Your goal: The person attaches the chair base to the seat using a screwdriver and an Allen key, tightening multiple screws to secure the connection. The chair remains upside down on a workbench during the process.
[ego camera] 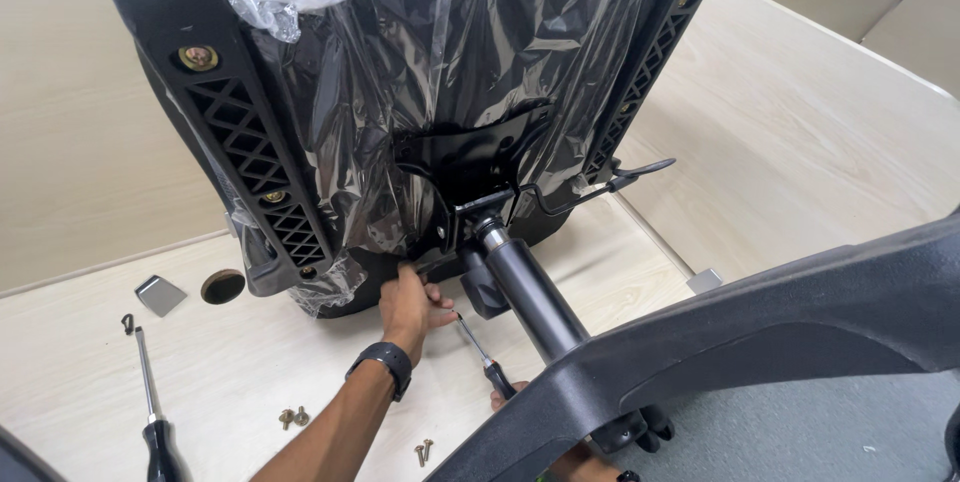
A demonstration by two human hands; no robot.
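A black office chair seat (240,132), partly wrapped in clear plastic, stands on edge on a pale wooden desk (80,362). A black metal mounting plate (470,157) sits on its underside, with a gas cylinder (530,292) sticking out toward me. My left hand (408,304), a black watch on its wrist, has its fingers bunched at the plate's lower edge; what they pinch is hidden. My right hand (515,397) is mostly hidden behind the chair base and grips a thin screwdriver (480,352). Its tip reaches my left thumb.
The black chair base leg (760,322) crosses the lower right foreground. A second screwdriver (150,392), loose screws (293,417) (424,452), a metal bracket (160,294) and a round cable hole (222,286) are on the desk at left. A lever (610,180) juts right. Desk partitions stand behind.
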